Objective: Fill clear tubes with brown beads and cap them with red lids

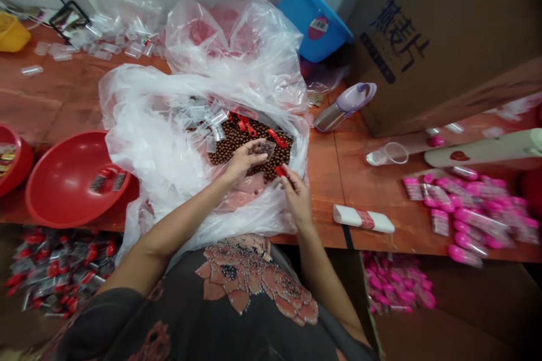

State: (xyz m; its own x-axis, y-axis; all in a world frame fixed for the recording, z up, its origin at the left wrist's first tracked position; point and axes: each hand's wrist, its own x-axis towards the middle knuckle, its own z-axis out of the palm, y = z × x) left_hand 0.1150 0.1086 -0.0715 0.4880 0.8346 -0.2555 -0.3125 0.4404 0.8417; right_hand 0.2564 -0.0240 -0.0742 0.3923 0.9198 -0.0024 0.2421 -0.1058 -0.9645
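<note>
My left hand (pixel 245 159) is closed around a small clear plastic container (pixel 266 149), held over a heap of brown balls (pixel 231 144). What is inside that container is too blurred to tell. Close by on the right, my right hand (pixel 296 192) pinches a red cap (pixel 280 171). The balls lie in a white plastic bag (pixel 139 135) spread open on the table. More red caps (pixel 277 138) rest on the balls, and several empty clear containers (pixel 203 115) are piled at their far left side.
A red bowl (pixel 63 180) with a few filled containers stands left. To the right are a thermos bottle (pixel 345 107), a clear cup (pixel 387 154), a white packet (pixel 363 219) and pink-capped containers (pixel 478 203). Behind are a blue basin (pixel 311 17) and a large cardboard box (pixel 444 34).
</note>
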